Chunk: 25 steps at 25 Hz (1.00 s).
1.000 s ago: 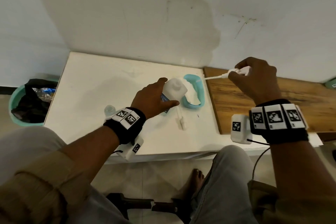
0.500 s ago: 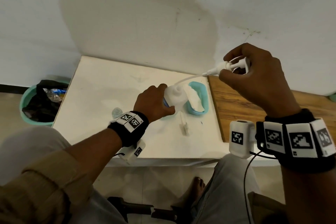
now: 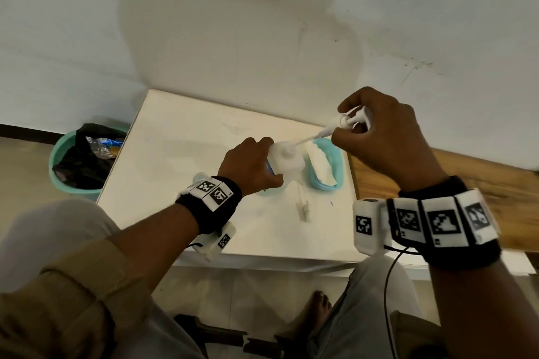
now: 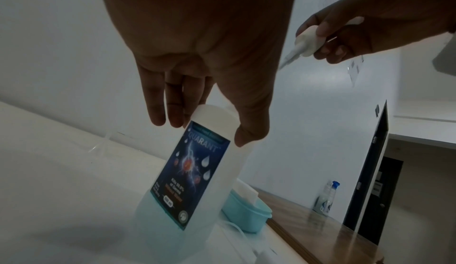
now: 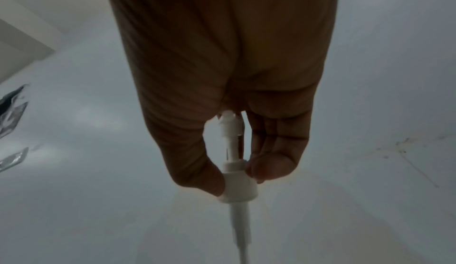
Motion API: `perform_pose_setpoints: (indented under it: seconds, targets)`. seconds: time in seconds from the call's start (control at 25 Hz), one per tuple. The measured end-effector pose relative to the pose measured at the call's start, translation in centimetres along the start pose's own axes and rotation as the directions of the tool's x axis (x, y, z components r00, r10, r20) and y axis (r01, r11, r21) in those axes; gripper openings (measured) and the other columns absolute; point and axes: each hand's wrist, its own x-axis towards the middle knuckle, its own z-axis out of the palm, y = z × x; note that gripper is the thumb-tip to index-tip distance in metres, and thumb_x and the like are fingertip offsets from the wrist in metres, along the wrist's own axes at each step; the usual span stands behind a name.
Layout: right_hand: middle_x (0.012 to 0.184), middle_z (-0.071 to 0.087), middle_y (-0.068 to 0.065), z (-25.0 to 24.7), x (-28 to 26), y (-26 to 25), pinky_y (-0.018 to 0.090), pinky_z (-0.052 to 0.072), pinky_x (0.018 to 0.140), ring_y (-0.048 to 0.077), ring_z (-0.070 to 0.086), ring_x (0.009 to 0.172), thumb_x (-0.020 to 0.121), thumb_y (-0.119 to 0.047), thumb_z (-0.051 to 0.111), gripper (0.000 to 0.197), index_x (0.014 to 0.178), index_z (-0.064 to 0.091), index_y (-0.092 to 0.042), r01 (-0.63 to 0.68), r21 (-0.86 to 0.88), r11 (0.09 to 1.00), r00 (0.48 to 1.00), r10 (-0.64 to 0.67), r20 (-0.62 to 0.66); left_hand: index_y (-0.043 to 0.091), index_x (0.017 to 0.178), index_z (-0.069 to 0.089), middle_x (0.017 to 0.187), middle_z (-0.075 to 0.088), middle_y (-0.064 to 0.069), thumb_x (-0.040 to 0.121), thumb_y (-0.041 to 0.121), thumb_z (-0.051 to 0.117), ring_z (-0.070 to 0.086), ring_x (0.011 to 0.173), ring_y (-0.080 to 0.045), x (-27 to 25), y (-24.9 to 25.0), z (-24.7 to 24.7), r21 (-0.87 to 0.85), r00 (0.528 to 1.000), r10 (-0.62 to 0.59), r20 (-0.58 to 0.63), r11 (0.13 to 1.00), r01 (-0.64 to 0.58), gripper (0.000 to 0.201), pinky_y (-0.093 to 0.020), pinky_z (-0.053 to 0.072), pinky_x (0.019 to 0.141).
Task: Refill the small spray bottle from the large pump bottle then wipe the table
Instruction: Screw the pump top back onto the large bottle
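Observation:
The large white pump bottle (image 3: 287, 162) (image 4: 197, 170) with a blue label stands on the white table (image 3: 175, 148). My left hand (image 3: 250, 163) grips it round the shoulder. My right hand (image 3: 379, 140) (image 5: 234, 92) pinches the removed pump head (image 3: 347, 121) (image 5: 238, 186) (image 4: 308, 40) above and to the right. Its dip tube slants down, with the tip at the bottle's neck (image 3: 288, 150). The small clear spray bottle (image 3: 199, 176) stands mostly hidden behind my left wrist. Its spray head (image 3: 302, 207) lies loose on the table.
A teal tub (image 3: 335, 166) (image 4: 249, 215) holding a white cloth (image 3: 319, 166) sits just right of the bottle. A wooden table (image 3: 437, 183) adjoins on the right, with a blue-capped bottle (image 4: 328, 198) on it. A teal bin (image 3: 78, 163) stands on the floor at left.
My right hand has carried the pump head up and to the left from over the wooden table, bringing the tube tip to the bottle's neck. The left hand keeps its grip.

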Motion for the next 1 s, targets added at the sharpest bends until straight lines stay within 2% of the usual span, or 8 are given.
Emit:
perform_pose_setpoints:
  seconds: [0.12,0.24,0.4,0.52,0.68,0.8,0.88,1.0]
  targets:
    - [0.073,0.062,-0.009,2.4,0.7,0.5,0.009,0.040,0.057,0.011,0.061,0.067,0.074,-0.023,0.075,0.035,0.103,0.059,-0.013,-0.001,0.039,0.999,1.000,0.002,-0.015,0.022,0.123,0.050,0.100,0.058,-0.004,0.068,0.054,0.072,0.058,0.095,-0.025,0.0,-0.1,-0.1,-0.005,1.000,0.011,-0.001,1.000,-0.011,0.068,-0.031,0.044,0.074]
    - [0.080,0.066,-0.002,5.2,1.3,1.2,0.011,0.040,0.059,0.015,0.063,0.071,0.075,-0.020,0.074,0.022,0.089,0.063,-0.008,0.005,0.062,0.998,1.000,-0.004,-0.025,0.024,0.122,0.051,0.098,0.057,-0.003,0.067,0.056,0.071,0.058,0.093,-0.024,0.0,-0.1,0.0,-0.018,1.000,0.013,-0.008,1.000,-0.013,0.067,-0.030,0.043,0.072]
    - [0.075,0.067,0.001,8.9,1.7,2.2,0.008,0.040,0.056,0.012,0.060,0.065,0.074,-0.020,0.075,0.017,0.080,0.064,-0.010,-0.019,0.165,0.986,1.000,0.022,-0.019,0.024,0.124,0.051,0.102,0.058,-0.004,0.068,0.055,0.072,0.058,0.095,-0.023,0.0,-0.2,-0.2,-0.030,1.000,0.008,0.007,1.000,-0.007,0.068,-0.031,0.046,0.076]
    - [0.079,0.066,0.001,11.1,1.7,3.2,0.015,0.043,0.060,0.018,0.063,0.070,0.074,-0.025,0.075,0.022,0.087,0.063,-0.012,-0.036,0.125,0.991,0.999,0.034,0.018,0.024,0.125,0.051,0.104,0.059,-0.005,0.068,0.053,0.074,0.058,0.097,-0.023,-0.1,-0.2,-0.4,-0.038,1.000,0.011,0.015,0.999,-0.010,0.068,-0.034,0.050,0.080]
    - [0.088,0.066,0.001,12.6,1.2,3.9,0.005,0.039,0.058,0.015,0.063,0.073,0.077,-0.024,0.076,0.028,0.099,0.064,-0.011,-0.067,0.161,0.985,0.998,0.068,-0.001,0.024,0.123,0.052,0.103,0.060,-0.004,0.068,0.052,0.074,0.058,0.095,-0.022,0.0,-0.2,-0.5,-0.049,1.000,0.018,0.024,0.999,-0.017,0.066,-0.033,0.050,0.080]
    - [0.087,0.066,0.003,13.3,0.9,4.2,0.012,0.043,0.061,0.017,0.064,0.072,0.078,-0.023,0.076,0.025,0.098,0.065,-0.011,-0.016,0.194,0.981,0.995,0.035,-0.092,0.024,0.122,0.053,0.101,0.059,-0.003,0.068,0.052,0.074,0.058,0.094,-0.022,0.1,-0.3,-0.5,-0.064,0.999,0.022,0.032,0.998,-0.020,0.064,-0.032,0.048,0.077]
    - [0.088,0.065,0.003,13.6,0.8,4.5,0.010,0.045,0.061,0.016,0.062,0.071,0.078,-0.020,0.076,0.025,0.099,0.067,-0.011,0.028,0.200,0.979,0.993,-0.004,-0.121,0.023,0.122,0.053,0.101,0.059,-0.004,0.067,0.052,0.075,0.058,0.094,-0.022,0.2,-0.3,-0.6,-0.060,0.999,0.022,0.040,0.998,-0.020,0.065,-0.032,0.048,0.078]
    - [0.096,0.067,0.003,13.5,0.7,5.5,0.013,0.053,0.068,0.016,0.062,0.078,0.081,-0.015,0.073,0.030,0.110,0.067,-0.009,0.093,0.255,0.963,0.995,-0.079,-0.066,0.023,0.121,0.053,0.099,0.058,-0.003,0.067,0.052,0.075,0.057,0.094,-0.021,0.2,-0.3,-0.7,-0.047,0.999,0.023,0.046,0.999,-0.021,0.065,-0.031,0.048,0.077]
